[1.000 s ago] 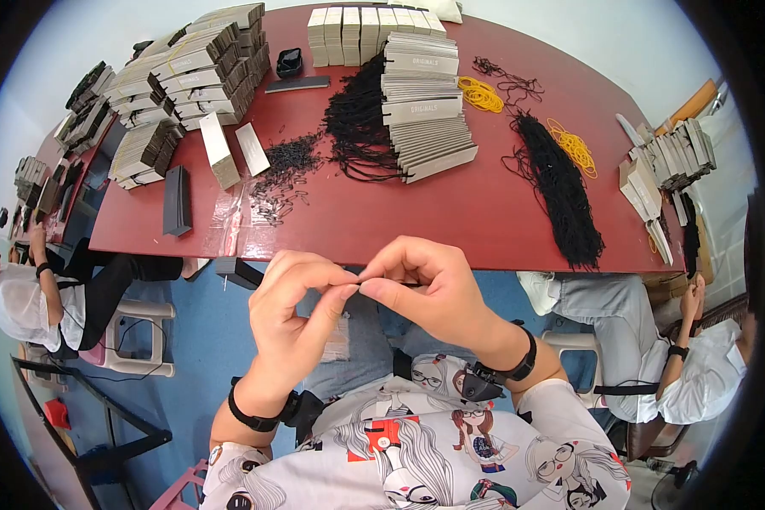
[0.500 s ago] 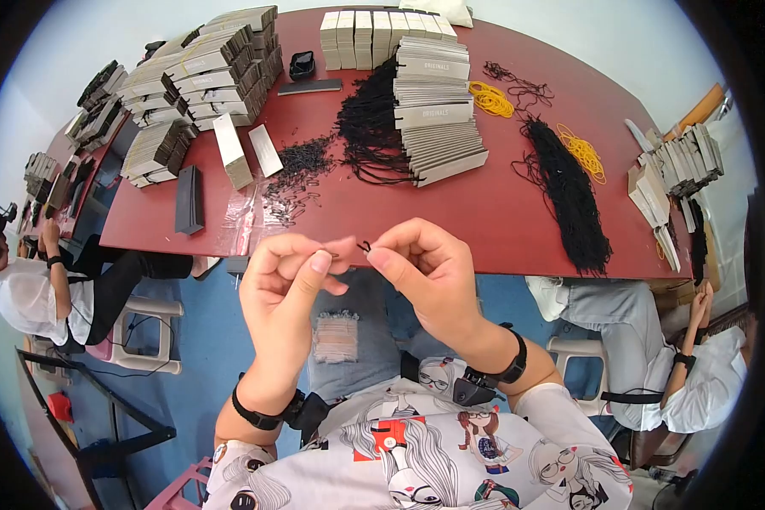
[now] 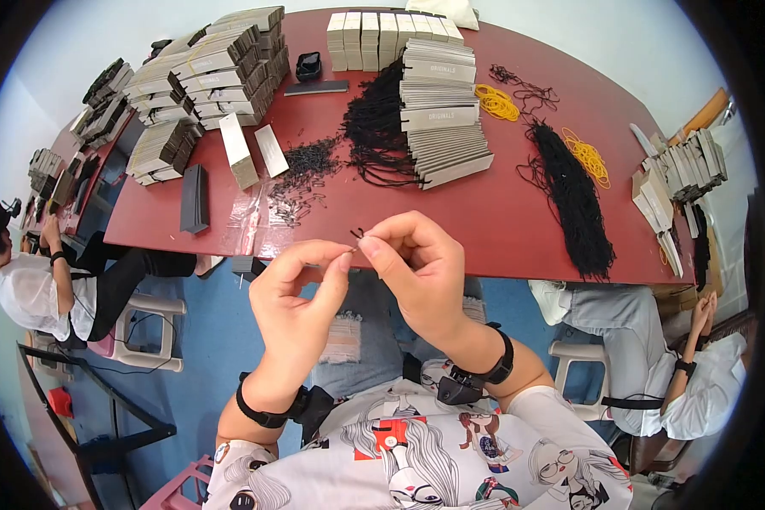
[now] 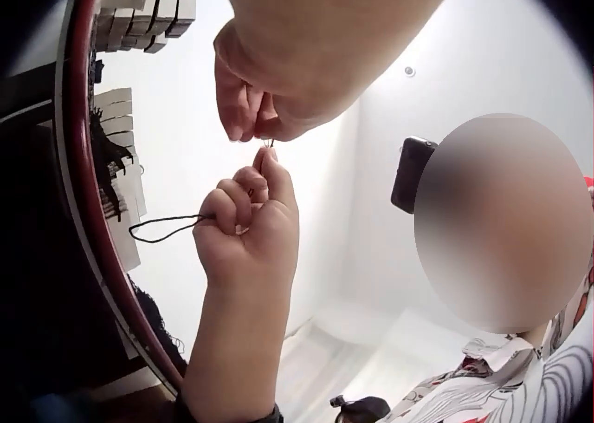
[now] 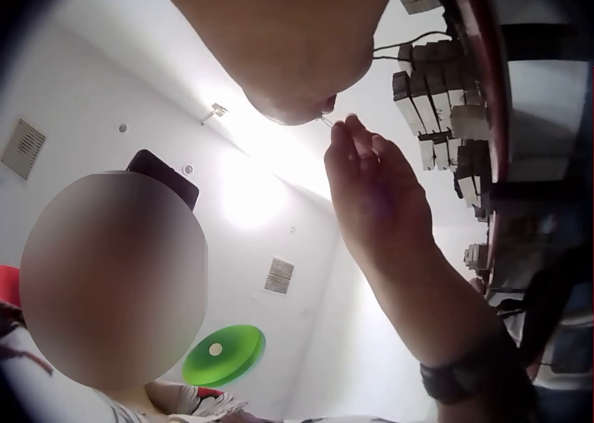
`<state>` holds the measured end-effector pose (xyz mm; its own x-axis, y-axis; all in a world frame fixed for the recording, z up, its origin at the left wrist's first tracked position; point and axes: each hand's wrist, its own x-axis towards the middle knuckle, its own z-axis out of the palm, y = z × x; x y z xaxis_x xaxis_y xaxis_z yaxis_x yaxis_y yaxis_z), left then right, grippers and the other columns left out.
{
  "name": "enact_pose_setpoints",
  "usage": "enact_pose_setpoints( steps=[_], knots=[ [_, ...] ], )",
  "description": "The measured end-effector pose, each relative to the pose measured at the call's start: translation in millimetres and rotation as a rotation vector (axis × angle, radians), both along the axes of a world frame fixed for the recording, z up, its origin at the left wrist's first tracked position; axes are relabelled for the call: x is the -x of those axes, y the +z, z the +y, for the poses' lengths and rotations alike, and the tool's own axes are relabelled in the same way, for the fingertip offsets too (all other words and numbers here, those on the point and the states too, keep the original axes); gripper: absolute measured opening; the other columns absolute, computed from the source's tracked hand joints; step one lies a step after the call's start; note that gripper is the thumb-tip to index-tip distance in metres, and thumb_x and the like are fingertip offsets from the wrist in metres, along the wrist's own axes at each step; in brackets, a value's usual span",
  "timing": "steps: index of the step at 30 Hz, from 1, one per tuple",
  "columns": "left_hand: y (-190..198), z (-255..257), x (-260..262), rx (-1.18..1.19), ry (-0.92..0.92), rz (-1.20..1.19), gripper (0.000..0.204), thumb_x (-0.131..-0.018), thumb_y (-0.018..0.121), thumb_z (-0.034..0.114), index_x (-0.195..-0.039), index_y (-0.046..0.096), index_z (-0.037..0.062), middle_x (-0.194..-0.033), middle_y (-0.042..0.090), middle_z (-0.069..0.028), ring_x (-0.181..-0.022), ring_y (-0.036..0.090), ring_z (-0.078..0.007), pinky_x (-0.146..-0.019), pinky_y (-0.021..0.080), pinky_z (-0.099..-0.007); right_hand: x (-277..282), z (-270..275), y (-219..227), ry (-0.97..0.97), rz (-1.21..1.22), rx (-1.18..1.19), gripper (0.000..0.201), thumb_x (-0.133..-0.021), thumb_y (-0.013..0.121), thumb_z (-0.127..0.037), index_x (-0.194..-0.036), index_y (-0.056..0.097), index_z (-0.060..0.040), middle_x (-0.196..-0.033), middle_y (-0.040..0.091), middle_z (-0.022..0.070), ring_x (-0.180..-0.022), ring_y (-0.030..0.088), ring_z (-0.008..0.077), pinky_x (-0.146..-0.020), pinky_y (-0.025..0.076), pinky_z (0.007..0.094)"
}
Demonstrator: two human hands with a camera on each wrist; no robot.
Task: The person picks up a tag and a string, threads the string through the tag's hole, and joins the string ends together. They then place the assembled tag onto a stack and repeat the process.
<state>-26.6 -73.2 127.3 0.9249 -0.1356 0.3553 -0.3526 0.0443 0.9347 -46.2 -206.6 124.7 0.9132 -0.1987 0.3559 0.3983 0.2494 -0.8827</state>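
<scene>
My right hand (image 3: pixel 421 268) pinches a black cord (image 3: pixel 359 232) between thumb and forefinger, its short ends poking out at the fingertips. The rest of the cord (image 4: pixel 165 226) hangs as a loop from the curled fingers in the left wrist view. Close beside it, my left hand (image 3: pixel 302 293) brings thumb and forefinger together on a small thin piece (image 3: pixel 352 251), mostly hidden by the fingertips. In the right wrist view the left hand (image 5: pixel 376 182) meets the right hand (image 5: pixel 297 70) tip to tip. Both hands are raised in front of the table's near edge.
On the red table (image 3: pixel 306 229) lie small black pins (image 3: pixel 302 170), stacked grey tags (image 3: pixel 229 76), tags with black cords (image 3: pixel 446 140), a black cord bundle (image 3: pixel 569 200) and yellow bands (image 3: pixel 497 102). People sit left (image 3: pixel 38 289) and right (image 3: pixel 697 382).
The hands were together, moved slightly apart with the black cord ends showing at the right fingertips, and are now close again. The cord ends stick up more plainly.
</scene>
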Motion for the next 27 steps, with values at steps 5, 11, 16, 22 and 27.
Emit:
enact_pose_setpoints(
  steps=[5,11,16,22,27],
  knots=[
    [5.9,-1.3,2.4,0.079,0.048,0.028,0.009,-0.081,0.063,0.001,-0.089,0.061,-0.0030,-0.083,0.064,-0.0086,-0.064,0.058,-0.0095,-0.058,0.049,-0.0206,9.7,0.7,4.3,-0.137,-0.071,0.240,0.006,-0.081,0.062,0.000,-0.085,0.057,0.0013,-0.076,0.061,0.0026,-0.071,0.056,0.0030,-0.058,0.045,0.0162],
    [5.3,1.7,5.3,0.135,-0.014,0.036,0.011,-0.080,0.063,-0.003,-0.091,0.061,-0.0032,-0.090,0.062,-0.0090,-0.079,0.062,-0.0124,-0.062,0.053,-0.0215,7.2,2.8,-2.0,-0.193,-0.128,0.373,0.007,-0.078,0.063,0.003,-0.083,0.058,0.0000,-0.074,0.056,0.0004,-0.066,0.053,0.0014,-0.053,0.042,0.0146],
    [4.9,3.3,7.6,0.145,-0.013,0.032,0.012,-0.079,0.063,-0.004,-0.091,0.061,-0.0032,-0.089,0.062,-0.0092,-0.080,0.061,-0.0124,-0.062,0.053,-0.0215,8.0,3.8,2.1,-0.305,-0.172,0.530,0.009,-0.075,0.065,0.004,-0.081,0.059,-0.0002,-0.072,0.057,0.0018,-0.063,0.054,0.0031,-0.052,0.044,0.0161],
    [1.1,5.5,8.5,0.110,-0.003,-0.027,0.012,-0.078,0.065,-0.004,-0.090,0.062,-0.0032,-0.089,0.062,-0.0100,-0.077,0.060,-0.0118,-0.061,0.052,-0.0215,7.6,5.0,2.1,-0.342,-0.302,0.612,0.012,-0.072,0.066,0.005,-0.081,0.060,-0.0005,-0.071,0.057,0.0028,-0.060,0.054,0.0039,-0.048,0.043,0.0170],
    [-0.1,6.4,9.7,0.107,0.005,-0.051,0.012,-0.078,0.065,-0.005,-0.089,0.062,-0.0033,-0.089,0.062,-0.0106,-0.076,0.059,-0.0118,-0.061,0.052,-0.0213,10.6,1.3,4.3,-0.250,-0.186,0.593,0.009,-0.075,0.065,0.003,-0.081,0.060,-0.0002,-0.073,0.059,0.0025,-0.063,0.055,0.0035,-0.051,0.044,0.0163]
  ],
)
